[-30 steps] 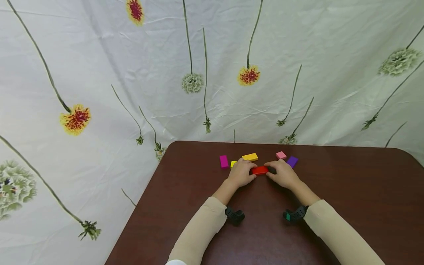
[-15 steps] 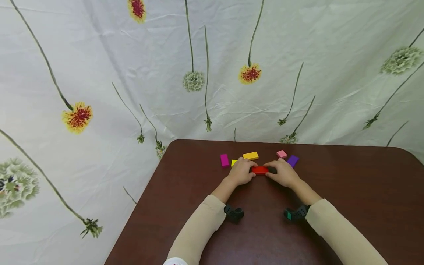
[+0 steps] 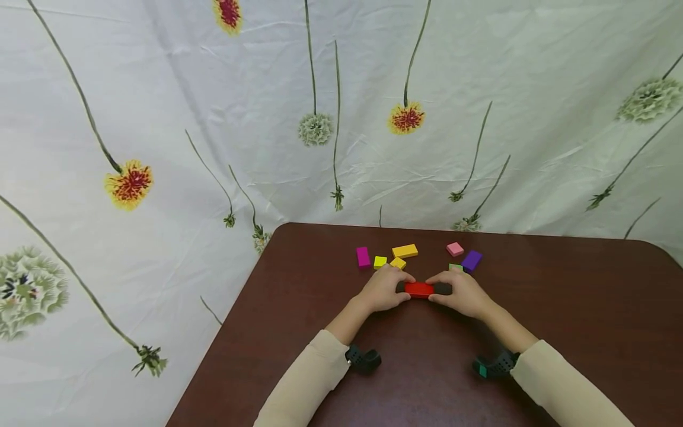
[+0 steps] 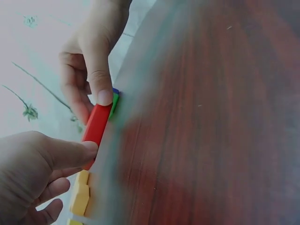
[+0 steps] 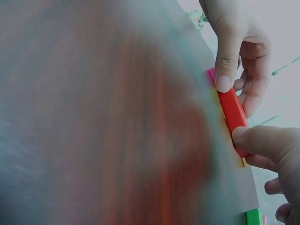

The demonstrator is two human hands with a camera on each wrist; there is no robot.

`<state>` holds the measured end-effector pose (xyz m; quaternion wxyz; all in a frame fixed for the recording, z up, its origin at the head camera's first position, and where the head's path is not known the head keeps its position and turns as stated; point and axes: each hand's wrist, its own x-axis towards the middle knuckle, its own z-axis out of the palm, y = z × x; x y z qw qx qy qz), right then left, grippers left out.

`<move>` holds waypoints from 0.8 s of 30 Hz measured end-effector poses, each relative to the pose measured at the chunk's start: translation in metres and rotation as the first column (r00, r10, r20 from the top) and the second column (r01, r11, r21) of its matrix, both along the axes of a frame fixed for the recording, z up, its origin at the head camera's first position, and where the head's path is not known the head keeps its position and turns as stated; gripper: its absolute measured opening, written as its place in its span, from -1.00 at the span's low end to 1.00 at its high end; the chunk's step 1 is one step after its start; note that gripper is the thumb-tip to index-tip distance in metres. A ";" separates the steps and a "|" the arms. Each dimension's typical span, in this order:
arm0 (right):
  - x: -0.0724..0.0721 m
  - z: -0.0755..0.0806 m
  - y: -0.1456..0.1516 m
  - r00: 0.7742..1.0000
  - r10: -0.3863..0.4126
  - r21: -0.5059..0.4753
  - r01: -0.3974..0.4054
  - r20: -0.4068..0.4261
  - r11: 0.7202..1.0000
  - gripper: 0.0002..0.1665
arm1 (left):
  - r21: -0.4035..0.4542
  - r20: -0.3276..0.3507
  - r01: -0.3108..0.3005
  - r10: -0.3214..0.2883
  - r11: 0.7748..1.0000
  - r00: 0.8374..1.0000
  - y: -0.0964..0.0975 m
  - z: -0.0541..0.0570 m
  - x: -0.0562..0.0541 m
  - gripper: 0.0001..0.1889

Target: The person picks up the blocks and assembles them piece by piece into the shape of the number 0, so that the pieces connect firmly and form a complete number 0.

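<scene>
A long red block [image 3: 419, 289] lies crosswise between both hands over the brown table. My left hand [image 3: 384, 289] pinches its left end between thumb and fingers, while its right end is pinched by my right hand [image 3: 461, 292]. In the left wrist view the thumbs press on the near side of the red block [image 4: 97, 125], and the fingers go behind it. The right wrist view shows the same red block [image 5: 234, 117] held at both ends. Whether it touches the table, I cannot tell.
Beyond the hands lie a magenta block [image 3: 363, 257], a bright yellow block [image 3: 380, 263], two orange-yellow blocks [image 3: 404, 251], a pink block [image 3: 455, 249], a purple block [image 3: 472, 261] and a partly hidden green block [image 3: 456, 267]. A flowered cloth [image 3: 256, 107] hangs behind the table [image 3: 416, 367].
Both hands have drawn the red block toward the person, away from the other blocks. A small orange-yellow block and the green block have come into sight behind the hands.
</scene>
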<state>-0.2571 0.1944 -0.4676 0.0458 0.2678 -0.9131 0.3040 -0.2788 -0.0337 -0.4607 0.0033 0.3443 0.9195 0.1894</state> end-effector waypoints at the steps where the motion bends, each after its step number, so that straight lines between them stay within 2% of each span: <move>1: 0.003 0.000 0.000 1.000 0.009 -0.008 -0.009 -0.002 1.000 -0.63 | -0.002 0.004 0.008 -0.008 1.000 1.000 -0.001 0.001 0.003 -0.68; 7: 0.022 -0.003 0.001 1.000 0.021 -0.047 -0.021 -0.007 0.999 -0.65 | -0.010 0.033 0.036 -0.035 0.999 0.999 -0.006 0.005 0.019 -0.68; 15: 0.040 -0.011 0.001 0.999 0.034 -0.105 -0.035 -0.006 0.994 -0.66 | 0.004 0.059 0.057 -0.057 0.998 0.997 -0.010 0.002 0.035 -0.68; 24: 0.050 -0.018 -0.001 0.999 0.039 -0.132 -0.038 0.008 0.990 -0.66 | 0.022 0.070 0.070 -0.071 0.997 0.995 -0.014 -0.004 0.045 -0.68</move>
